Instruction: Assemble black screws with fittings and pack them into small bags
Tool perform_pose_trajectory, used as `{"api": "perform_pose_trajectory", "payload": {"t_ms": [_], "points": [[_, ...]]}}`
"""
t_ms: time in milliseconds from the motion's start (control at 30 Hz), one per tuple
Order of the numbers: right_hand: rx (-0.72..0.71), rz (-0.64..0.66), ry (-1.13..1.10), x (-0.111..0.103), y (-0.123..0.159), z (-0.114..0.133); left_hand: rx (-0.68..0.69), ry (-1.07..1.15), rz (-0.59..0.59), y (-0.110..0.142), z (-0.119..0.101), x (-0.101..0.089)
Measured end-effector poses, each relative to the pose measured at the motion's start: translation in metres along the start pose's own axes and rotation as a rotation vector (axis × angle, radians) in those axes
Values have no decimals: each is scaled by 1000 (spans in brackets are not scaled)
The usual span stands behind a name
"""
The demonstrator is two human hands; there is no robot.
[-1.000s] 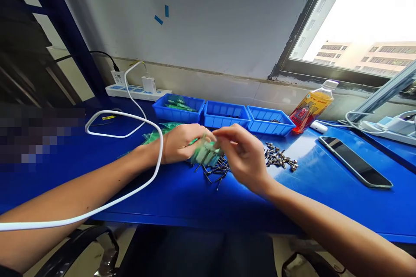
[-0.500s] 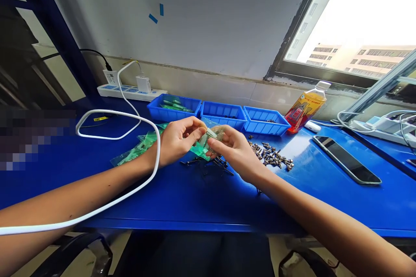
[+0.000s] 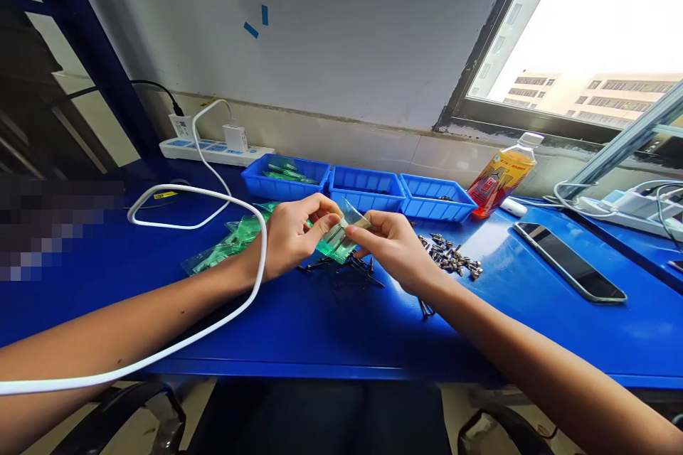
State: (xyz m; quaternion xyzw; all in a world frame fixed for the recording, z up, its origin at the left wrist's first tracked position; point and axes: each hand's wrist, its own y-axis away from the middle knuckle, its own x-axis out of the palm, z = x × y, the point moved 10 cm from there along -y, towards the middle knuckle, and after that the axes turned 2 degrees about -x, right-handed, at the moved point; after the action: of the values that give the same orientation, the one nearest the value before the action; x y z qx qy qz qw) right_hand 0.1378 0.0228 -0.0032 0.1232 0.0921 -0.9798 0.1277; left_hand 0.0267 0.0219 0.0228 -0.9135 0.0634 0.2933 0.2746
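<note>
**Bag spreads flatter between the hands than half a second ago; right hand shifts its grip**

Bag (image 3: 337,243), small, green and clear, is held up over the table (image 3: 320,341), tilted, its clear end upward. Left hand (image 3: 292,236) pinches one side between thumb and forefinger. Right hand (image 3: 398,249) grips the other, thumb in front; its remaining fingers are partly hidden. Slim pieces show within the bag, too small to identify.

Below and behind the hands: dark screws (image 3: 369,276), loose. Beyond the right wrist: a heap of short bolts (image 3: 453,256). Behind the left forearm: piled green packets (image 3: 224,249). White cable (image 3: 263,245) crosses before that forearm. At the back, three blue bins in a row; left bin (image 3: 282,188) holds more packets.
</note>
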Motion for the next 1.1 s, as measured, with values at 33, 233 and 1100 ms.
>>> {"api": "perform_pose_trajectory", "payload": {"t_ms": [33, 233, 1100], "points": [[-9, 31, 49, 1, -1, 0, 4, -11, 8, 0, 0, 1], [-97, 112, 239, 7, 0, 5, 3, -21, -26, -1, -1, -3], [-181, -23, -163, -10, 0, 18, -177, 298, 145, 4, -9, 9]]}}
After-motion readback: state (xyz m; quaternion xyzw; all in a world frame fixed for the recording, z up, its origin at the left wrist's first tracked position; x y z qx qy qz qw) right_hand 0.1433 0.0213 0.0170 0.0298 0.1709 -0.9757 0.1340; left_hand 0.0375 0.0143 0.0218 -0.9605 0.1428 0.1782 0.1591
